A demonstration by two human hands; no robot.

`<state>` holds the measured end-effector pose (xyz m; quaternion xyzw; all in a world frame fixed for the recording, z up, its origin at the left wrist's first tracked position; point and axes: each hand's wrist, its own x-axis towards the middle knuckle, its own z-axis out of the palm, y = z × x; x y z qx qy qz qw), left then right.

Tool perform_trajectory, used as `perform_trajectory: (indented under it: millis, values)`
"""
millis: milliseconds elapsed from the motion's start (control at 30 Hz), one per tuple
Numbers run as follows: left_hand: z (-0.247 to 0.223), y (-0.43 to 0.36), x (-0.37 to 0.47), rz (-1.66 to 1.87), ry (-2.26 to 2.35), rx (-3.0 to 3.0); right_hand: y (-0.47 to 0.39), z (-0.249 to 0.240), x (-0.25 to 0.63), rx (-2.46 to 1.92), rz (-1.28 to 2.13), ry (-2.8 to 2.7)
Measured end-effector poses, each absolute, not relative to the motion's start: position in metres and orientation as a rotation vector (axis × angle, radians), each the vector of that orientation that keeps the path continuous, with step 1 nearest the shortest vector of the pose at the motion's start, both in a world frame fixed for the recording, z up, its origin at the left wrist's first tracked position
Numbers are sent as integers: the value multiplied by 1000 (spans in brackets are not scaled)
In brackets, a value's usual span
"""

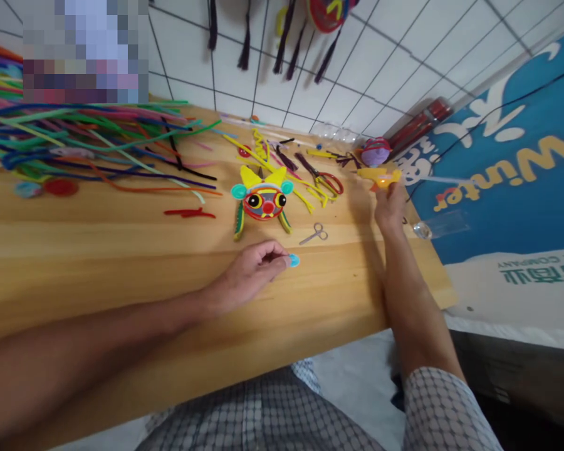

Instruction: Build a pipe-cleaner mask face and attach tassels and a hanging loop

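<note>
Between the thumb and fingers of my left hand [258,266] is a small light-blue disc [294,260], pinched at its edge just above the wooden table [122,250]. My right hand [389,203] is stretched out at the table's right side, its fingers wrapped round a yellow glue gun [378,176]. A colourful animal-face figure [266,199] with yellow horns, teal ears and round black-and-yellow eyes stands beyond my left hand. Small metal scissors [316,234] lie on the wood to the right of the figure.
Many coloured pipe cleaners [98,138] are heaped at the back left. Short red pieces [190,213] lie nearer. Red-handled scissors [326,181] and yellow strips lie behind the figure. A purple ball-like object [375,152] sits at the back. A clear glass container [439,225] is near the right edge.
</note>
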<state>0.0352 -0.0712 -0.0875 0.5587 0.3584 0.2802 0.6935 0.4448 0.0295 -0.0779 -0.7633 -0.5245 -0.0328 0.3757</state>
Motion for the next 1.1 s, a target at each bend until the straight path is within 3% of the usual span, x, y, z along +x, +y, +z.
perform_trajectory:
  millis: [200,533,1100]
  values:
    - [-88,-69,38,666,775,1238,-29,-47,404,-1882,19,-1394]
    - [-86,-69,38,634,816,1297,-68,-55,296,-1794,234,-1652]
    - [-79,-64,39,564,865,1251,-78,-60,312,-1622,147,-1985]
